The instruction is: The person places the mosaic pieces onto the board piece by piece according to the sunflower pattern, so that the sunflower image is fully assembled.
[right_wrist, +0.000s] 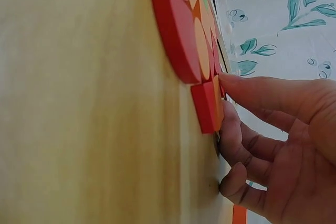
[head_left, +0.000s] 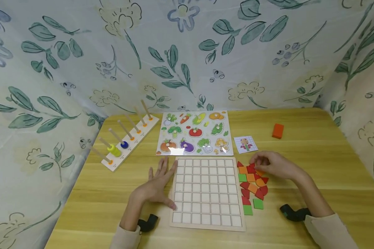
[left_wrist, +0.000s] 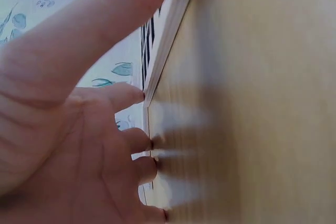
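Note:
A pale wooden grid board (head_left: 205, 190) with empty square cells lies on the wooden table (head_left: 314, 173). My left hand (head_left: 159, 181) lies flat with straight fingers against the board's left edge, seen close up as hand (left_wrist: 79, 129) and board edge (left_wrist: 173, 35). A pile of red, orange and green tiles (head_left: 252, 185) lies right of the board. My right hand (head_left: 269, 164) curls over the pile's top end. In the right wrist view its fingertips (right_wrist: 226, 85) grip the edge of a red tile (right_wrist: 207, 103) lying on the table; the thumb is hidden.
Behind the board lie a vegetable peg puzzle (head_left: 195, 133) and a small picture card (head_left: 245, 144). A rod stacker (head_left: 129, 138) with a yellow-green ring (head_left: 113, 149) and a blue ring (head_left: 124, 144) stands at back left. An orange block (head_left: 277, 131) lies at back right. Floral cloth surrounds the table.

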`<control>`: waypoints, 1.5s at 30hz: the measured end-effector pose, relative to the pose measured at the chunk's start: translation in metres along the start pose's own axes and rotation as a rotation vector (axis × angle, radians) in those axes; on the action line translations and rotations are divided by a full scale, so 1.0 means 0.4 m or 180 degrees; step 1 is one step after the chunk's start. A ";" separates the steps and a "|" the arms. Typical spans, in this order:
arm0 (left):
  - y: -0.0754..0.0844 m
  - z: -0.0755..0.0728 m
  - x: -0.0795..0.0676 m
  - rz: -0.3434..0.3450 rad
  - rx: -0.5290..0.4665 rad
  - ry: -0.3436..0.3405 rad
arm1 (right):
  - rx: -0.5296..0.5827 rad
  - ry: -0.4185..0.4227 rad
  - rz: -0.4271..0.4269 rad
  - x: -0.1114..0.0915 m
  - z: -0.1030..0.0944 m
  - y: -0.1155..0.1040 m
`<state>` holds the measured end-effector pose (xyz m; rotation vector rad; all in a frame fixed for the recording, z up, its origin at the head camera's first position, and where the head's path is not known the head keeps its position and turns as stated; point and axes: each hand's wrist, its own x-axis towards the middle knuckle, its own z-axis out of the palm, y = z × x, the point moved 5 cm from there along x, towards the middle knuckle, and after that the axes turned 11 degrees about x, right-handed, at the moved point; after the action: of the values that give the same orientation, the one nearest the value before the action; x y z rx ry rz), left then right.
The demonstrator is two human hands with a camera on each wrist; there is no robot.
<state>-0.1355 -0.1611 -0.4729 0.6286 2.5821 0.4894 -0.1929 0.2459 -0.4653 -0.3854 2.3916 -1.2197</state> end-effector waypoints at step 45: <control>-0.049 0.017 -0.007 0.0625 -0.0242 0.0227 | 0.0115 -0.0159 -0.0106 0.004 -0.019 0.023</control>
<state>-0.1369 -0.1774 -0.4863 0.8573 2.5665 0.6814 -0.1985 0.2559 -0.4693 -0.4410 2.3265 -1.2514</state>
